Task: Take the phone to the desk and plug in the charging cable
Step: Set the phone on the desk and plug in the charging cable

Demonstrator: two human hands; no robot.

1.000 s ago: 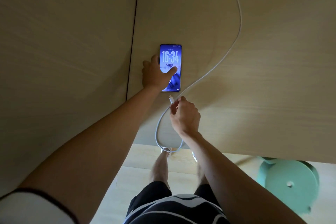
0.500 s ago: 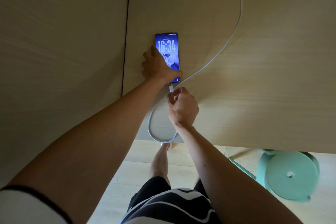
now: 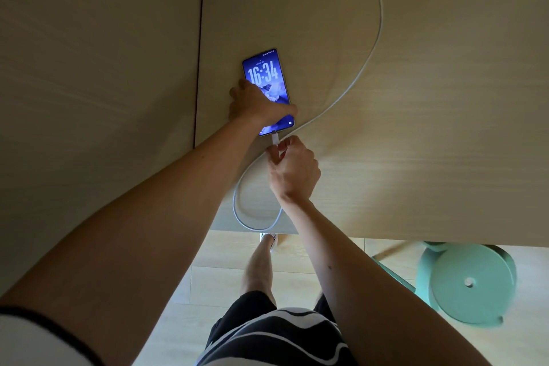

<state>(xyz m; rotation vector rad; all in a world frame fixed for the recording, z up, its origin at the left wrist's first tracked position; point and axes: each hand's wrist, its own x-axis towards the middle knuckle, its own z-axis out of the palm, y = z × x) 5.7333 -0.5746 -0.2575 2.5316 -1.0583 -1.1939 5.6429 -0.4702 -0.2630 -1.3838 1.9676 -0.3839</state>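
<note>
Lit smartphone (image 3: 267, 83) flat on the pale wood desk (image 3: 416, 98), screen up and showing a clock, long axis running away from the body with a slight lean, near short edge toward the hands. Left hand (image 3: 257, 105) laid over its lower left part, fingers curled onto the far left edge and thumb across the lower screen, pinning it to the desk. Right hand (image 3: 292, 169) just behind the near short edge, thumb and forefinger pinched closed on the white plug (image 3: 275, 139) of the charging cable (image 3: 341, 101); plug in line with the long axis, tip at the middle of that edge. Fully seated or only touching: cannot tell. Nearer hand for the final push: the right, straight along the axis, against the left hand's bracing. Cable looping back behind the right wrist almost to the desk's front edge, then crossing right of the phone and curving off up the desk, with slack enough, judging by the loop. Panel seam (image 3: 200, 53) left of the phone; bare desk to the right. Mint-green stool (image 3: 472, 285) on the floor below, clear of both arms.
</note>
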